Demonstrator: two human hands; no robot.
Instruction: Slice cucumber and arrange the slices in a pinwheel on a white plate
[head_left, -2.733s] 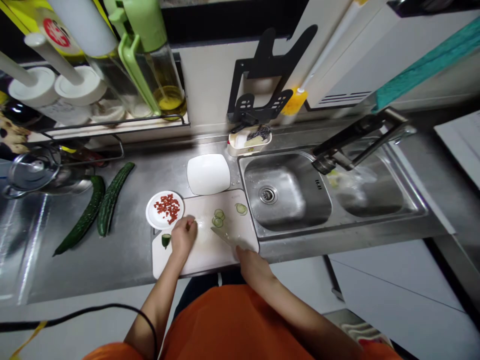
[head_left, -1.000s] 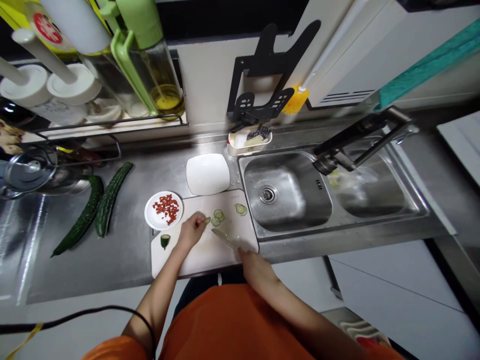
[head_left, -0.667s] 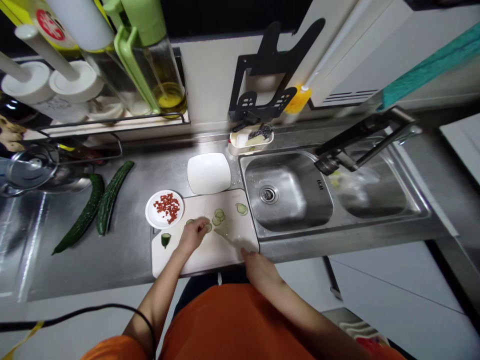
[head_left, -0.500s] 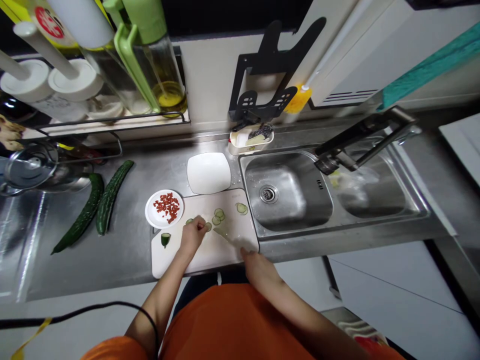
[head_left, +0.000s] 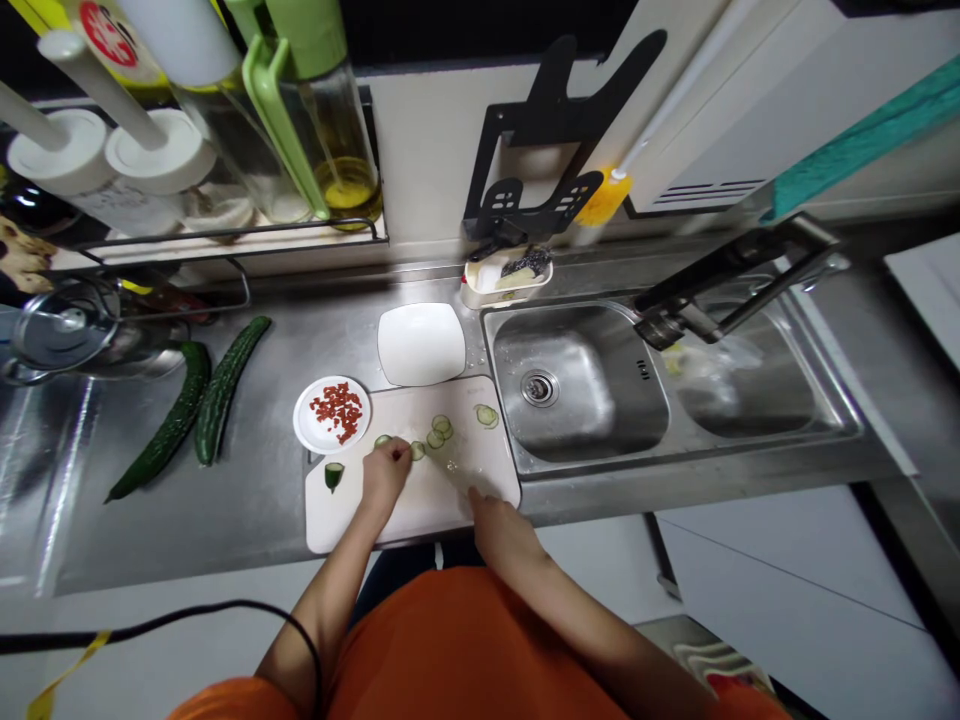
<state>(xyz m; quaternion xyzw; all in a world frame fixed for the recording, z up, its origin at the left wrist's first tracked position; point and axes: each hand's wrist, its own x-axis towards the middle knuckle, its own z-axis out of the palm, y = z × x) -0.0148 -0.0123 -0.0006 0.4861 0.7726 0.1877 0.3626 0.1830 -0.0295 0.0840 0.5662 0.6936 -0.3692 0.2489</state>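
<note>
My left hand [head_left: 386,474] is closed on the white cutting board [head_left: 341,525], its fingertips pinched on a cucumber piece that they mostly hide. Beside those fingertips lies a cucumber slice [head_left: 418,451], and more slices [head_left: 441,428] are scattered across the board toward the right. At the board's lower right, my right hand [head_left: 504,530] is wrapped around a knife [head_left: 459,480]. The pale, blurred blade points left toward my left hand. A dark green cucumber end [head_left: 334,476] sits on the board's left part.
A small white plate of chopped red bits [head_left: 337,412] overlaps the board's upper left corner. Behind the board is a square white plate [head_left: 421,345]. Two whole cucumbers [head_left: 226,395] lie at left. The steel sink [head_left: 600,400] and black faucet [head_left: 720,285] are at right.
My right hand has moved left with the knife, closer to my left hand. The left hand stays at nearly the same spot on the board. The view has shifted slightly.
</note>
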